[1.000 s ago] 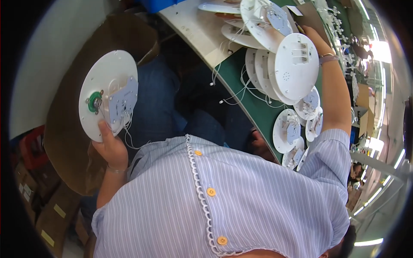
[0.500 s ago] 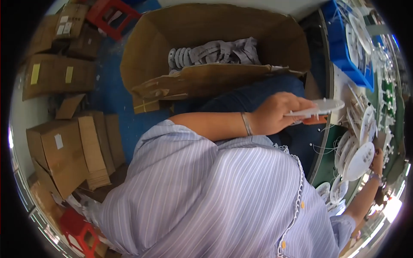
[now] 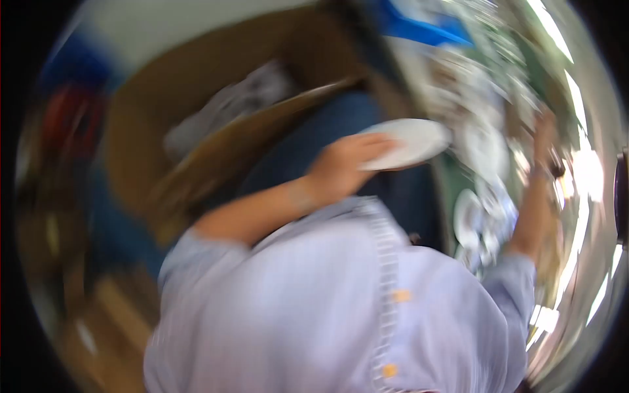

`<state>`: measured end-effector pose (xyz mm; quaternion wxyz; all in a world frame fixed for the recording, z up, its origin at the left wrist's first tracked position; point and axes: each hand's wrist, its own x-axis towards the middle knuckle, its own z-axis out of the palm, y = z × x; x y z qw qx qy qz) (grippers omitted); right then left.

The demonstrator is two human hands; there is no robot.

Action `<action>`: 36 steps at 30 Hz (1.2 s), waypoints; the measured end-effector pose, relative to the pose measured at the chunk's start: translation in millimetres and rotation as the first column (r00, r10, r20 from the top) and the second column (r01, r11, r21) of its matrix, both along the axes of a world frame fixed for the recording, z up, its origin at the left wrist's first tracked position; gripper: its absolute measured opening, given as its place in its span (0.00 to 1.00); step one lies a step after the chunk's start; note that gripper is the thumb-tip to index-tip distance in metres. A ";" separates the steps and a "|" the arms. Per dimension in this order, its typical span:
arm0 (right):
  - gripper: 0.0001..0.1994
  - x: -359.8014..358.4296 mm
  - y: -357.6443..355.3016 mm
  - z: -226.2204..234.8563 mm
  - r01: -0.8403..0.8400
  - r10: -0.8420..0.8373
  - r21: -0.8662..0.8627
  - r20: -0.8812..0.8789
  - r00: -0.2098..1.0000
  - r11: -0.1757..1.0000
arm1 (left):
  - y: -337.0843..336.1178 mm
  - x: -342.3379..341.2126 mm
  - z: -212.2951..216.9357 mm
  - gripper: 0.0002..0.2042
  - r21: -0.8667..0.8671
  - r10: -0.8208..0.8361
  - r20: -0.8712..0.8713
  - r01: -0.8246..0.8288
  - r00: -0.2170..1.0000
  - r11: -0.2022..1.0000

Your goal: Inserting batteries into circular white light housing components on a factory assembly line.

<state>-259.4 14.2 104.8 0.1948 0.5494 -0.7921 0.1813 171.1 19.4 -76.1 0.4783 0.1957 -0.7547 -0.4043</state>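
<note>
Nearest is the pale shirt (image 3: 314, 308), soft cloth with round yellow buttons (image 3: 401, 296) down its front. Beyond it the left hand (image 3: 344, 164) is closed on the rim of a white disc (image 3: 413, 141), fingers lying over its upper face. The disc is in the air above the dark trousers (image 3: 327, 137), and in this view its far end crosses the long edge of the surface (image 3: 453, 180) on the lap side. A firm pinch at the rim looks right for something so thin; keeping it level and clear of that edge should spare it a knock. The underside is hidden, so anything fixed there deserves a light touch.

The disc looks smooth, stiff and slightly shiny, perhaps plastic. On the green surface, close to the same edge, small discs (image 3: 467, 216) lie grouped near the shirt; farther along, larger discs (image 3: 483, 147) crowd together, their outlines smeared. Past these, toward the opposite edge, the right hand (image 3: 544, 131) is too blurred to tell whether it holds anything. Steadying the crowded discs would seem wise when working beside them.

At the surface's far end is a glossy blue bin (image 3: 426, 27). Off the lap-side edge stands a cardboard box (image 3: 229, 49), matt brown, with a crumpled-looking grey bundle (image 3: 229, 105) inside.
</note>
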 end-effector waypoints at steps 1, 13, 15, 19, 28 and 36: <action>0.15 -20.2 -17.7 -17.5 0.134 -0.133 -0.014 -0.223 0.966 0.991 | -0.9 -6.7 -4.8 0.17 0.003 0.026 0.092 -0.026 0.995 1.000; 0.12 53.0 79.5 -42.5 0.125 -0.019 -0.354 0.289 0.957 0.927 | -28.6 -120.7 5.5 0.17 0.093 -0.304 -0.024 0.305 0.952 0.948; 0.11 69.2 80.1 -51.1 0.148 -0.033 -0.348 0.314 0.949 0.926 | -34.6 -124.0 5.9 0.16 0.104 -0.300 -0.022 0.301 0.954 0.948; 0.11 88.5 73.2 -57.9 0.175 0.028 -0.324 0.535 0.844 0.930 | -45.3 -122.4 -1.6 0.13 0.060 -0.285 -0.040 0.287 0.958 0.956; 0.11 56.5 -12.2 -52.4 -0.006 -0.098 0.119 0.840 0.534 0.993 | -52.4 -116.3 -19.5 0.14 0.376 -0.292 -0.056 0.291 0.955 0.880; 0.09 55.4 -34.6 -60.5 -0.025 -0.203 0.248 0.845 0.495 0.969 | -80.3 -123.3 -43.6 0.16 0.201 0.150 0.025 -0.152 0.988 0.968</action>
